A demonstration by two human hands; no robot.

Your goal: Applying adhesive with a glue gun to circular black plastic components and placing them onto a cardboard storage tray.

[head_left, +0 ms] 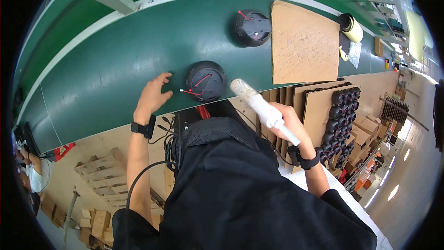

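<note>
My left hand hovers over the green bench with fingers apart and nothing in it, just left of a round black housing. Red wires lie across that housing's top and end in a small white connector. In my right hand is a white hot glue gun, its stained, ribbed front pointing up-left toward the housing without touching it. A pale stick sticks out of its rear. Farther back stands a second black housing, with a red lead on top.
Beside the second housing, a marked cardboard sheet lies on the bench. A yellowish roll stands beyond it. Below the bench edge at right are stacked cardboard sheets with several black round parts. Black cables hang near my waist.
</note>
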